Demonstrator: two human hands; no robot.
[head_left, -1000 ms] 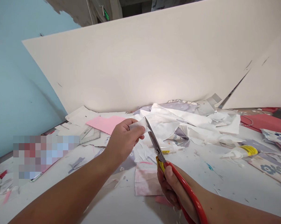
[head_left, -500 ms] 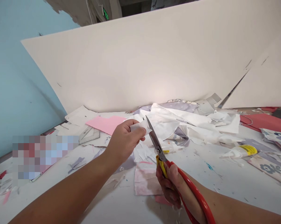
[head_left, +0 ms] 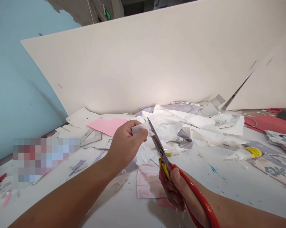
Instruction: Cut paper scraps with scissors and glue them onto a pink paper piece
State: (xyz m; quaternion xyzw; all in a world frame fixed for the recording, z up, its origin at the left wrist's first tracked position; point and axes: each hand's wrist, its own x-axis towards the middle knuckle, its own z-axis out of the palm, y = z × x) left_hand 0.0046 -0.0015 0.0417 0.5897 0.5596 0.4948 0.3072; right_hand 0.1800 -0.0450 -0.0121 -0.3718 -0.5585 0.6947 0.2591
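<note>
My left hand [head_left: 125,142] pinches a white scrap [head_left: 140,128] between thumb and curled fingers, holding it up above the middle of the table. My right hand [head_left: 171,186] is closed around the red and yellow handles of the scissors [head_left: 158,147], with the blades narrowly parted and their tips touching the scrap's edge. Just behind the scrap lies a heap of white cloth [head_left: 176,126], and a pink sheet [head_left: 107,126] lies just left of my left hand. Farther left is a clear ruler [head_left: 92,138] on loose paper [head_left: 81,117]. Nearer me, below the scissors, is a pink-stained cloth [head_left: 149,183]. To the right, a glue tube [head_left: 245,154] with a yellow band lies on the spattered white table [head_left: 228,180], near a floral scrap [head_left: 275,171], and a red sheet [head_left: 269,124] lies at the far right. A tall white board [head_left: 145,63] stands along the far edge, in front of a blue wall [head_left: 14,79].
</note>
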